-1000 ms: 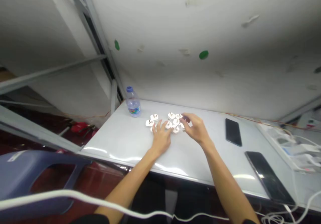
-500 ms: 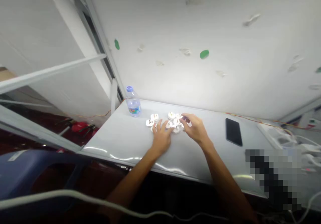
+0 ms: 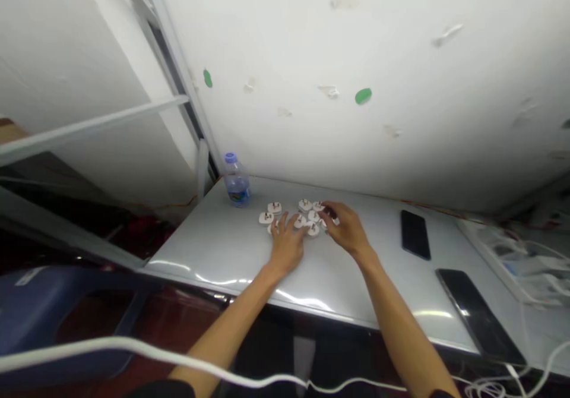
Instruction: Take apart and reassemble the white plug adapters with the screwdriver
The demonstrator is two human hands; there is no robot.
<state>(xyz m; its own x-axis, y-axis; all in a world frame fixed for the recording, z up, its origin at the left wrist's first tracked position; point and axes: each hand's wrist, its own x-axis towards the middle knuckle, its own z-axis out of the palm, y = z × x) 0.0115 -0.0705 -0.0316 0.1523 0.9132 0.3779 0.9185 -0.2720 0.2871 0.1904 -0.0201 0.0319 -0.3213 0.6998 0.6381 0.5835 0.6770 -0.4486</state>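
Note:
Several white plugs with metal pins facing up lie in two loose groups on the grey table (image 3: 200, 240). My left hand (image 3: 287, 249) rests palm down with its fingers spread. Its fingertips touch a plug in the left group and reach the edge of the right group, near the front plug (image 3: 313, 229). At the right side of the cluster, my right hand (image 3: 350, 228) curls its thumb and fingers round a white plug (image 3: 335, 221), partly hidden by them. Two plugs, one at the far left (image 3: 266, 218) and one behind it (image 3: 275, 207), lie beyond my left fingers.
A water bottle with a blue cap (image 3: 237, 184) stands at the back left corner. To the right lie a black phone (image 3: 415, 234) and a larger dark phone (image 3: 481, 315). White power strips and cables (image 3: 529, 267) fill the right end. A white cable (image 3: 169, 356) crosses the foreground.
Both hands and the plugs stay in nearly the same places. The picture is sharper, and the wall's right side looks darker.

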